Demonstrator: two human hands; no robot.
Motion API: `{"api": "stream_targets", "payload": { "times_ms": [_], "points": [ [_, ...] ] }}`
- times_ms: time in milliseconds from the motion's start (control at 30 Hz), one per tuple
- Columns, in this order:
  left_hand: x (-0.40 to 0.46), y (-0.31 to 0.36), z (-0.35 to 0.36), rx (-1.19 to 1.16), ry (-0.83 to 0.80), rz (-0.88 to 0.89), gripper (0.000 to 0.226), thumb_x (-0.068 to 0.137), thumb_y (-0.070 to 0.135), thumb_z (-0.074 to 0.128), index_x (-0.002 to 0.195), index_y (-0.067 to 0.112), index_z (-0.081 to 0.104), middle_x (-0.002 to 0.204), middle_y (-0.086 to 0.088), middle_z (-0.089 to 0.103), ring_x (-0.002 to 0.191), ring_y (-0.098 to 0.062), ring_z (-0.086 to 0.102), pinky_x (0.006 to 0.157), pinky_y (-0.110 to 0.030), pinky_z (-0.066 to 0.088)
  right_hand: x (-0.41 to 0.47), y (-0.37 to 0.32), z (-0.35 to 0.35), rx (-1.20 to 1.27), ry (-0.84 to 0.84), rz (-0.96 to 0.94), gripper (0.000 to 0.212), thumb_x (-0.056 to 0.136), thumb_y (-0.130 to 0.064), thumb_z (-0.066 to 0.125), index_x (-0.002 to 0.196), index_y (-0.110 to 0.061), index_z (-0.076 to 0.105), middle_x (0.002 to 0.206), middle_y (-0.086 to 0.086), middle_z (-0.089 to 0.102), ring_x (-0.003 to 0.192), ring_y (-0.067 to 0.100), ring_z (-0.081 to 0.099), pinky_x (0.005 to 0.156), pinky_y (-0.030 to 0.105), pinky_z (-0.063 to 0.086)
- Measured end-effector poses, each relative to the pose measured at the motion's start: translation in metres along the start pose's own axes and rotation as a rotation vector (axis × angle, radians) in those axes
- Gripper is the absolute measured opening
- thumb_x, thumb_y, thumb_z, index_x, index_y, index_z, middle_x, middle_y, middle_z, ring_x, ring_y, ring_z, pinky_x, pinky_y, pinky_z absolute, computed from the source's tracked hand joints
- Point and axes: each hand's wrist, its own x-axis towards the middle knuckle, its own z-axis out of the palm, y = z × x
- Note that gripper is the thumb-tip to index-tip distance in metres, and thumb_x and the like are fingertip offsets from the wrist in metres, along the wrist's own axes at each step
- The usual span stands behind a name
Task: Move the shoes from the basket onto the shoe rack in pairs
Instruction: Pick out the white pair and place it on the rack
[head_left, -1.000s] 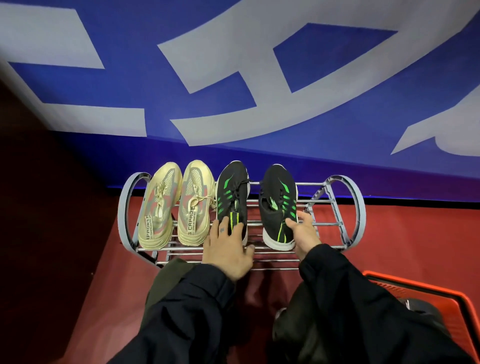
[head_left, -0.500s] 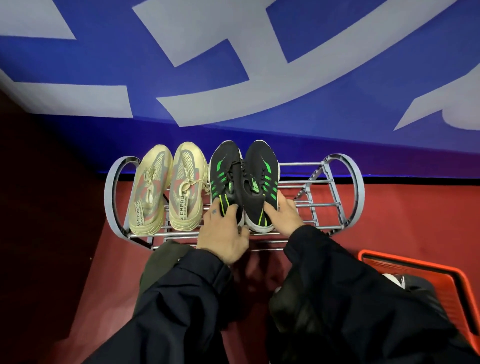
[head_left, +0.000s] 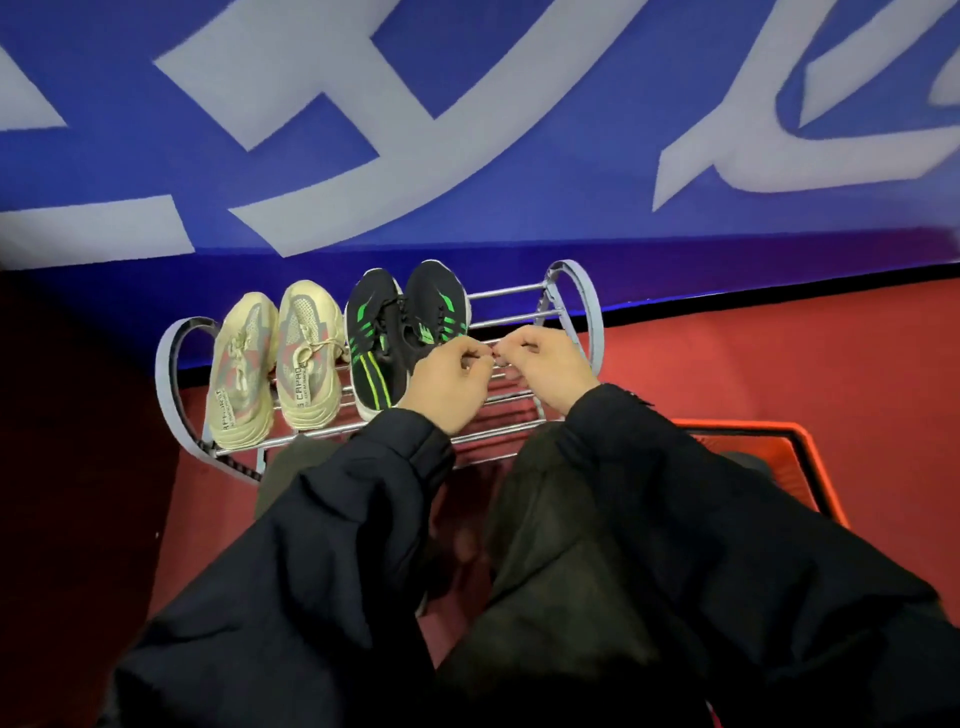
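Black shoes (head_left: 395, 332), green stripes, stand as a pair on the rack (head_left: 519, 306), toes to the wall, touching each other. Beige shoes (head_left: 275, 364) stand paired just left of them. Left hand (head_left: 449, 387) in front of the right black shoe's heel, fingers curled; right hand (head_left: 550, 371) just beside it over bare rods, fingers curled. Fingertips of the two nearly meet; whether they pinch anything, cannot tell. Basket (head_left: 800, 457), orange, on the red floor (head_left: 779, 364) at right, contents hidden by the sleeve (head_left: 675, 519).
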Motion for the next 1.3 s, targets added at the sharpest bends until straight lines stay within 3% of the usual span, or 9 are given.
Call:
{"api": "stream_targets", "payload": {
  "times_ms": [100, 267, 467, 567, 733, 900, 1067, 1167, 1300],
  "points": [
    [-0.006, 0.034, 0.03, 0.052, -0.076, 0.088, 0.02, 0.094, 0.026, 0.054, 0.11, 0.02, 0.066, 0.093, 0.004, 0.068, 0.089, -0.021, 0.062, 0.086, -0.034, 0.048, -0.025, 0.006, -0.047, 0.04, 0.0, -0.006, 0.016, 0.096, -0.014, 0.058, 0.098, -0.006, 0.071, 0.085, -0.004, 0.069, 0.068, -0.001, 0.063, 0.061, 0.009, 0.048],
    [-0.028, 0.07, 0.104, 0.132, -0.266, 0.282, 0.025, 0.096, 0.027, 0.052, 0.118, 0.022, 0.062, 0.094, 0.004, 0.068, 0.082, -0.02, 0.062, 0.083, -0.034, 0.051, -0.076, 0.06, -0.132, 0.106, 0.074, 0.126, 0.008, 0.095, -0.008, 0.058, 0.093, -0.008, 0.065, 0.081, 0.008, 0.066, 0.059, 0.011, 0.056, 0.052, 0.018, 0.043],
    [-0.064, 0.088, 0.197, 0.199, -0.47, 0.265, 0.032, 0.087, 0.037, 0.045, 0.11, 0.031, 0.066, 0.09, 0.004, 0.069, 0.091, -0.027, 0.067, 0.086, -0.036, 0.053, -0.147, 0.152, -0.201, 0.257, 0.449, 0.356, 0.017, 0.096, -0.007, 0.055, 0.081, -0.01, 0.064, 0.069, 0.007, 0.063, 0.046, 0.007, 0.052, 0.048, 0.021, 0.042],
    [-0.079, 0.071, 0.226, 0.261, -0.591, 0.204, 0.02, 0.089, 0.03, 0.05, 0.101, 0.031, 0.065, 0.089, 0.006, 0.069, 0.094, -0.026, 0.069, 0.086, -0.035, 0.053, -0.178, 0.205, -0.198, 0.311, 0.58, 0.526, 0.017, 0.091, -0.007, 0.055, 0.076, -0.011, 0.061, 0.063, 0.004, 0.06, 0.049, 0.013, 0.051, 0.048, 0.02, 0.042],
    [-0.075, 0.062, 0.236, 0.282, -0.67, 0.181, 0.021, 0.082, 0.037, 0.05, 0.098, 0.034, 0.063, 0.087, 0.008, 0.07, 0.095, -0.024, 0.07, 0.09, -0.038, 0.054, -0.217, 0.32, -0.147, 0.328, 0.647, 0.885, 0.017, 0.079, -0.028, 0.059, 0.067, -0.017, 0.057, 0.079, 0.02, 0.07, 0.066, 0.029, 0.063, 0.066, 0.043, 0.053],
    [-0.069, 0.052, 0.239, 0.315, -0.66, 0.184, 0.009, 0.092, 0.026, 0.058, 0.097, 0.031, 0.064, 0.077, 0.014, 0.064, 0.092, -0.025, 0.07, 0.088, -0.035, 0.054, -0.245, 0.351, -0.093, 0.715, 0.681, 1.135, 0.02, 0.089, -0.029, 0.064, 0.086, -0.01, 0.063, 0.072, 0.007, 0.06, 0.061, 0.022, 0.058, 0.058, 0.028, 0.047],
    [-0.074, 0.05, 0.245, 0.367, -0.73, 0.194, 0.01, 0.095, 0.031, 0.057, 0.102, 0.028, 0.063, 0.077, 0.016, 0.065, 0.087, -0.018, 0.066, 0.087, -0.032, 0.052, -0.239, 0.384, -0.095, 0.965, 0.904, 1.11, 0.036, 0.084, -0.036, 0.074, 0.097, -0.003, 0.065, 0.084, 0.013, 0.068, 0.071, 0.03, 0.064, 0.076, 0.043, 0.055],
    [-0.075, 0.05, 0.246, 0.377, -0.741, 0.194, 0.01, 0.095, 0.03, 0.057, 0.103, 0.029, 0.063, 0.073, 0.018, 0.063, 0.079, -0.012, 0.064, 0.081, -0.029, 0.05, -0.234, 0.426, -0.098, 1.07, 0.981, 1.094, 0.062, 0.063, -0.044, 0.086, 0.104, 0.0, 0.07, 0.092, 0.016, 0.074, 0.084, 0.034, 0.071, 0.083, 0.049, 0.058],
    [-0.076, 0.055, 0.248, 0.47, -0.759, 0.203, 0.015, 0.095, 0.03, 0.056, 0.107, 0.029, 0.064, 0.07, 0.018, 0.06, 0.08, -0.013, 0.061, 0.084, -0.029, 0.05, -0.227, 0.446, -0.104, 1.152, 1.14, 1.08, 0.054, 0.079, -0.028, 0.078, 0.119, 0.005, 0.064, 0.107, 0.023, 0.071, 0.088, 0.035, 0.071, 0.063, 0.036, 0.056]
  ]
}}
